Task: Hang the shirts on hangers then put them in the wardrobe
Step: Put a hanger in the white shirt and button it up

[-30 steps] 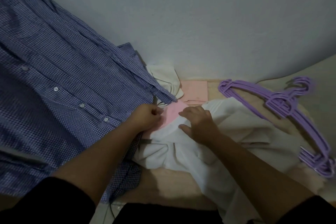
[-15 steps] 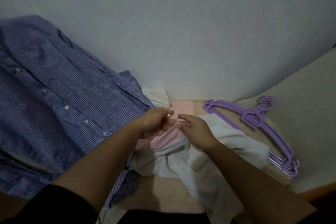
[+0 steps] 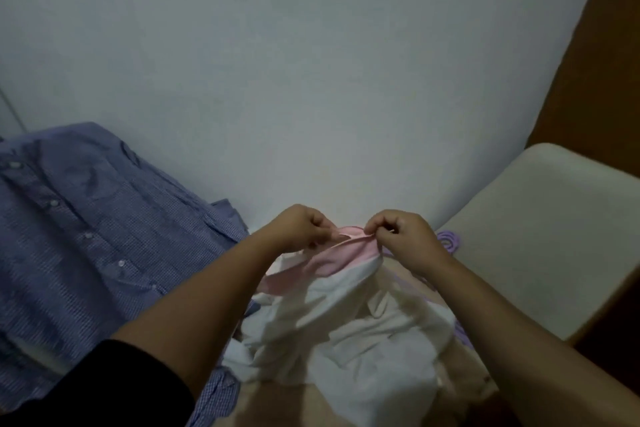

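A white shirt (image 3: pixel 349 333) with a pink collar (image 3: pixel 341 253) hangs from both my hands above the surface. My left hand (image 3: pixel 299 227) pinches the collar's left end and my right hand (image 3: pixel 401 236) pinches its right end, fingers curled. A blue checked shirt (image 3: pixel 86 239) with white buttons lies spread out at the left. The purple hangers (image 3: pixel 450 241) lie mostly hidden behind my right hand and the white shirt.
A pale wall (image 3: pixel 294 80) rises straight ahead. A cream cushion (image 3: pixel 540 232) lies at the right, and a brown wooden panel (image 3: pixel 595 73) stands beyond it. The tan surface (image 3: pixel 277 402) shows below the white shirt.
Both hands have lifted the pink collar up off the surface and moved apart along it. The view has tilted upward, so the hangers are now mostly hidden.
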`<state>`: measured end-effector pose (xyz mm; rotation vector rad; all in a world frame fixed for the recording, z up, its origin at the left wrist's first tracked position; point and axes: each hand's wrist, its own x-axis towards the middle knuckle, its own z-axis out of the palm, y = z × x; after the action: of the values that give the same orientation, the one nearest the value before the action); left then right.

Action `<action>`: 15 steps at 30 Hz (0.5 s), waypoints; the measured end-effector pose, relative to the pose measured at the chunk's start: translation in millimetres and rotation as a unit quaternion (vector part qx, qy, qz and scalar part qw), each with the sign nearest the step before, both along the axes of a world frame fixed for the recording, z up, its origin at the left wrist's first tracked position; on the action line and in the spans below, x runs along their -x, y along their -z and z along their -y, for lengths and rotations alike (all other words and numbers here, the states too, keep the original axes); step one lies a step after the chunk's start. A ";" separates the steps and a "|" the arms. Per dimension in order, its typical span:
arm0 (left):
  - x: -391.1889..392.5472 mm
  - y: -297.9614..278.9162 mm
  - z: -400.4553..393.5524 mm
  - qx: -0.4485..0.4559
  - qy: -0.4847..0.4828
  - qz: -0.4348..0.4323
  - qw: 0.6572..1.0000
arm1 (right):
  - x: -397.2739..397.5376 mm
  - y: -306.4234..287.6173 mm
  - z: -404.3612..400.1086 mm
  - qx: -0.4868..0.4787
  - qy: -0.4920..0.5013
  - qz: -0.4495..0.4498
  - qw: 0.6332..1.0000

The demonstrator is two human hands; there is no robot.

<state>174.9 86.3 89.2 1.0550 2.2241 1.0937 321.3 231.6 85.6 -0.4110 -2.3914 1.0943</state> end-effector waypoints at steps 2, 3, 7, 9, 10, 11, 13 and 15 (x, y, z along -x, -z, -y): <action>-8.9 -20.0 -7.0 -0.016 0.006 -0.061 0.998 | -7.6 -10.9 -0.4 -0.024 0.029 0.001 0.999; -14.3 -29.4 -10.7 -0.024 0.009 -0.089 0.996 | -10.5 -15.7 1.0 -0.031 0.041 0.007 0.999; -35.9 -58.8 -19.1 -0.051 0.039 -0.162 0.985 | -20.3 -29.3 13.6 -0.025 0.098 -0.007 0.995; -43.4 -68.9 -20.2 -0.061 0.042 -0.189 0.979 | -23.7 -33.3 18.7 -0.060 0.135 -0.016 0.989; -46.4 -73.9 -20.0 -0.065 0.039 -0.204 0.976 | -25.1 -34.4 20.3 -0.076 0.149 -0.013 0.986; -48.9 -78.6 -19.5 -0.069 0.036 -0.217 0.973 | -26.5 -34.3 20.5 -0.079 0.158 -0.010 0.984; -52.1 -87.2 -18.2 -0.068 0.037 -0.238 0.968 | -30.9 -35.4 19.5 -0.063 0.165 -0.002 0.984; -54.9 -95.0 -16.4 -0.063 0.041 -0.259 0.963 | -37.0 -36.9 18.7 -0.052 0.157 0.022 0.986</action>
<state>229.8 102.7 184.2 1.6281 2.4910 1.0194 358.2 212.9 122.4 -0.7518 -2.3085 0.8220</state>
